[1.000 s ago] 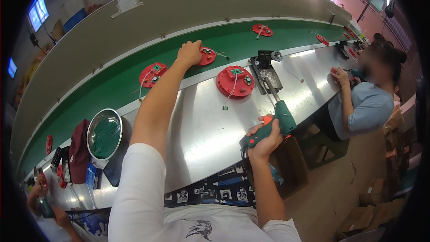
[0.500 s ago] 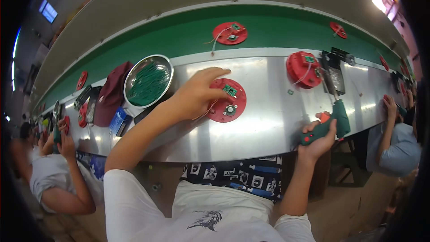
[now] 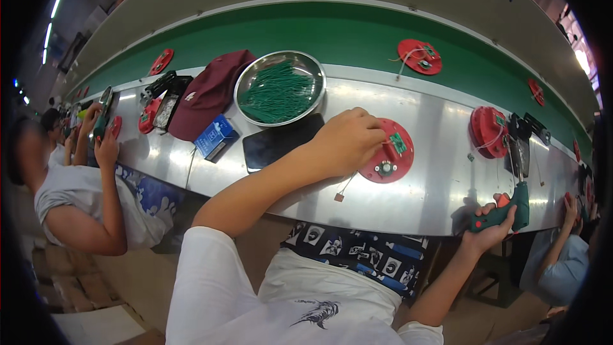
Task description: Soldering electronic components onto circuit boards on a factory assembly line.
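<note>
Disc point(image 3: 401, 158), red, lies over the counter point(image 3: 440, 153) in front of you, its green board point(image 3: 398, 143) facing up. Your left grip point(image 3: 350, 144) is curled at the disc's left rim; whether it pinches that rim cannot be told. Your right grip point(image 3: 488, 233) is wrapped firmly around a soldering gun point(image 3: 522, 207), which points away from you near a red stack point(image 3: 488, 133) and a black holder point(image 3: 522, 153). Left of the disc, note a phone point(image 3: 281, 145), box point(image 3: 215, 138), cap point(image 3: 211, 97) and bowl point(image 3: 324, 89) of green strands point(image 3: 279, 92).
</note>
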`<state>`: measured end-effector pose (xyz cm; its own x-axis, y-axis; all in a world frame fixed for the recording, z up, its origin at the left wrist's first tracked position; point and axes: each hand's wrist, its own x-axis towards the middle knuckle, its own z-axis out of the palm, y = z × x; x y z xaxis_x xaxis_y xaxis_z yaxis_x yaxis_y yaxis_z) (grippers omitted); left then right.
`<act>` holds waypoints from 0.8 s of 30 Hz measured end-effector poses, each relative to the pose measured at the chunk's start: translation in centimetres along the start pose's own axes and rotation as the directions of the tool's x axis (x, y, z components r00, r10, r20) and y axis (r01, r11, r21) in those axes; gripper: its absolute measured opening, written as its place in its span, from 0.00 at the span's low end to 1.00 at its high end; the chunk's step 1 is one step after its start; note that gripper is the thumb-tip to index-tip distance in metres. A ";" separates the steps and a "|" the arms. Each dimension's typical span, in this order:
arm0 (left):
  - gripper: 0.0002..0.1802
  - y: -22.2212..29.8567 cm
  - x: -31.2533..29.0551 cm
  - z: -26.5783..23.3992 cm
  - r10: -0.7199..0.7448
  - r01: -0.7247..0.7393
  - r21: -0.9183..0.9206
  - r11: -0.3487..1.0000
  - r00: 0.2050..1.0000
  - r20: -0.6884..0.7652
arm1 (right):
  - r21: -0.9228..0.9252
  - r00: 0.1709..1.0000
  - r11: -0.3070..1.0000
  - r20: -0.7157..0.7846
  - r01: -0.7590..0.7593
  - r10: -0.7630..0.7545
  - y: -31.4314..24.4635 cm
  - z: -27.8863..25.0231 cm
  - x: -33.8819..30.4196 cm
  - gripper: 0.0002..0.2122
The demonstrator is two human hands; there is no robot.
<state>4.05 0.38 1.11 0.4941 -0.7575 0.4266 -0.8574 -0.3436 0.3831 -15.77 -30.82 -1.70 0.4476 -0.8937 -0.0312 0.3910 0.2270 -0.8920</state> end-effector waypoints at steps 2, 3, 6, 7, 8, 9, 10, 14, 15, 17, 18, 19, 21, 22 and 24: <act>0.08 -0.4 -0.1 -1.4 0.027 -0.010 -0.141 0.990 0.993 0.117 | -0.017 1.000 1.000 0.014 0.009 -0.009 -0.2 0.8 -0.5 0.19; 0.08 -0.7 -0.1 -2.5 0.020 -0.004 -0.138 0.990 0.993 0.115 | -0.014 1.000 1.000 0.005 -0.001 0.001 -0.2 1.0 -0.7 0.19; 0.09 -1.5 0.1 -5.4 -0.056 0.093 -0.212 0.973 0.983 0.176 | -0.017 1.000 1.000 -0.007 -0.009 0.009 -0.5 1.5 -0.8 0.19; 0.09 -2.1 0.2 -6.1 -0.178 0.191 -0.229 0.954 0.981 0.079 | -0.020 1.000 1.000 -0.018 -0.008 0.007 -0.5 1.4 -0.8 0.19; 0.10 -3.0 0.2 -7.0 -0.302 0.288 -0.252 0.924 0.953 -0.017 | -0.023 1.000 1.000 -0.018 -0.008 0.008 -0.4 1.3 -0.7 0.19; 0.09 -4.3 0.1 -7.6 -0.314 0.288 -0.196 0.937 0.942 -0.117 | -0.037 1.000 0.999 0.005 -0.005 0.006 -0.2 1.2 -0.5 0.19; 0.09 -5.8 0.0 -7.9 -0.318 0.292 -0.142 0.946 0.923 -0.216 | -0.052 1.000 0.999 0.027 -0.002 0.004 -0.1 1.0 -0.4 0.19; 0.08 -11.0 -2.0 -7.4 -0.296 0.334 0.280 0.900 0.940 -0.170 | -0.064 0.996 0.998 0.081 -0.025 0.030 -0.1 1.5 -0.3 0.19; 0.08 -11.5 -2.0 -7.1 -0.315 0.346 0.260 0.901 0.936 -0.154 | -0.060 0.998 0.998 0.059 -0.012 0.015 -0.2 1.9 -0.6 0.19; 0.08 -11.1 -1.2 -7.0 -0.348 0.384 0.243 0.891 0.920 -0.178 | -0.055 0.999 0.998 0.033 0.007 -0.006 -0.5 2.2 -1.0 0.19; 0.08 -11.0 -1.1 -6.9 -0.345 0.381 0.242 0.892 0.921 -0.179 | -0.041 1.000 0.999 0.021 0.012 -0.011 -0.6 2.2 -1.1 0.19; 0.07 -10.9 -1.2 -7.1 -0.311 0.361 0.198 0.911 0.919 -0.242 | -0.023 1.000 1.000 0.005 0.017 -0.017 -0.6 2.1 -1.3 0.19; 0.07 -10.7 -1.1 -7.5 -0.264 0.312 0.082 0.947 0.896 -0.357 | -0.021 1.000 1.000 0.024 -0.009 0.010 -0.5 2.0 -1.2 0.18; 0.08 -10.4 -1.1 -7.6 -0.245 0.291 0.047 0.956 0.872 -0.424 | -0.017 0.998 1.000 0.061 -0.015 0.016 -0.5 1.9 -1.1 0.18; 0.08 -9.9 -1.0 -8.0 -0.290 0.258 -0.134 0.957 0.820 -0.494 | 0.001 0.993 1.000 0.114 -0.023 0.023 -0.3 1.5 -1.0 0.17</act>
<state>13.17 8.96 3.49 0.7248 -0.2468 0.6432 -0.6737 -0.4494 0.5867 -15.15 -29.38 -0.67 0.5454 -0.8382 -0.0002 0.3816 0.2485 -0.8903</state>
